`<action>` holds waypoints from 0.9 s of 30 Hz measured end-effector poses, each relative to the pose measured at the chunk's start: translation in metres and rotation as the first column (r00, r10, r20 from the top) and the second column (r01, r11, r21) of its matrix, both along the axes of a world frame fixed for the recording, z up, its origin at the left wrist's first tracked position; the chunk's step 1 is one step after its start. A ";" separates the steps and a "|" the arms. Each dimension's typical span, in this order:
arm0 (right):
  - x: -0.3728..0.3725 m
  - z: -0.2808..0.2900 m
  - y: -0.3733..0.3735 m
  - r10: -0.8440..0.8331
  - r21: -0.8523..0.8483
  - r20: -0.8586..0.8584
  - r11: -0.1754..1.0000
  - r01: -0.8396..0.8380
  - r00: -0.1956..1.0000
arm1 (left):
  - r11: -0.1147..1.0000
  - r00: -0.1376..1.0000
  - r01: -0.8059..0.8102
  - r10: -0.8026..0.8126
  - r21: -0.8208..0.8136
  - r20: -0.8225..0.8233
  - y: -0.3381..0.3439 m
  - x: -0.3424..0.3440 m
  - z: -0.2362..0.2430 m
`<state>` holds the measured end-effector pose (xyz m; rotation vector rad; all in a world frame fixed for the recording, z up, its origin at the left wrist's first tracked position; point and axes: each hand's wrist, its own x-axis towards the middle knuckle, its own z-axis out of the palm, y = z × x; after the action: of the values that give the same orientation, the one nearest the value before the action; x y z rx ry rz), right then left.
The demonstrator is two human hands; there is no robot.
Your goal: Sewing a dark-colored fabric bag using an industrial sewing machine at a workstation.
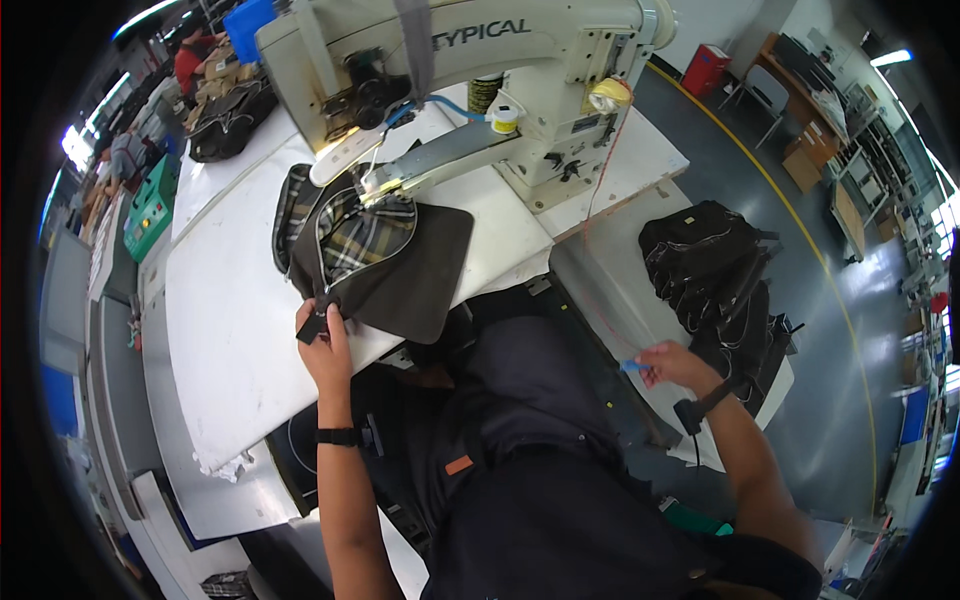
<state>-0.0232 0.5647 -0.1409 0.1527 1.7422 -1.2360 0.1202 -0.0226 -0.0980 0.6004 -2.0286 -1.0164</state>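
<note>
A dark brown bag (435,255) with a plaid lining (368,240) lies opened out on the white table, its upper part under the sewing machine's arm (440,160). My left hand (325,345) is closed on a dark strap end at the bag's near corner. Out to the right, apart from the bag, my right hand (672,365) pinches a small blue tool (632,366). Its kind is too small to make out. The needle area is partly hidden by the machine head.
The pale sewing machine (545,50) stands across the table (230,340). At the right, several dark bags (705,250) are heaped on a lower grey surface (615,260). Another dark bag (230,120) lies at the back left, near a green machine (150,210). A person in red (188,62) is farther back.
</note>
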 end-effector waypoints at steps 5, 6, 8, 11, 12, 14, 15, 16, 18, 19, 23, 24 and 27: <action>-0.041 0.066 -0.081 -0.180 -0.389 0.030 0.904 0.177 0.983 | 0.998 1.000 -0.022 0.021 0.054 0.021 0.000 -0.001 -0.002; -0.051 0.074 -0.103 -0.154 -0.387 -0.150 0.918 0.085 0.977 | 0.998 1.000 -0.016 0.016 0.055 -0.012 0.001 -0.002 -0.002; -0.074 0.081 -0.151 -0.110 -0.277 -0.552 0.959 -0.057 0.826 | 0.999 0.999 -0.032 0.031 0.032 0.016 0.003 -0.002 0.000; -0.103 0.073 -0.216 0.034 0.036 -0.991 0.999 0.013 0.133 | 0.998 0.997 -0.048 0.050 -0.047 0.051 0.005 -0.003 0.003; -0.111 0.069 -0.229 0.043 0.047 -0.990 0.999 0.024 0.133 | 0.998 0.996 -0.052 0.055 -0.039 0.067 0.006 -0.002 0.004; -0.118 0.057 -0.250 0.164 0.158 -0.984 0.984 0.086 -0.064 | 0.997 0.993 -0.077 0.075 0.020 0.090 0.006 -0.002 0.004; -0.119 0.051 -0.254 0.171 0.168 -0.983 0.984 0.063 -0.062 | 0.997 0.993 -0.075 0.075 -0.002 0.092 0.006 -0.001 0.004; -0.119 0.046 -0.256 0.110 0.108 -0.993 0.994 0.032 -0.044 | 0.998 0.995 -0.061 0.059 0.031 0.076 0.006 -0.001 0.003; -0.118 0.039 -0.254 0.051 0.051 -0.999 0.999 -0.019 -0.019 | 0.995 0.998 -0.044 0.040 0.092 0.039 0.005 0.000 0.001; -0.118 0.036 -0.253 0.010 0.010 -1.000 1.000 -0.021 0.026 | 0.995 0.997 -0.069 0.066 0.070 0.049 0.004 -0.001 0.001; -0.124 0.030 -0.253 -0.150 -0.155 -0.971 0.988 -0.012 0.188 | 0.996 0.993 -0.083 0.080 0.036 0.085 0.005 -0.001 0.000; -0.125 0.028 -0.256 -0.139 -0.148 -0.972 0.988 -0.035 0.189 | 0.996 0.998 -0.054 0.051 0.071 0.034 0.006 -0.001 0.001; -0.126 0.025 -0.264 -0.283 -0.282 -0.931 0.959 0.038 0.232 | 0.995 0.999 -0.012 0.017 0.100 -0.040 0.007 0.000 0.004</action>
<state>-0.1495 0.3010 -0.1155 -0.7951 2.6760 -1.8704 0.1202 -0.0157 -0.0941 0.6406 -1.9440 -1.1177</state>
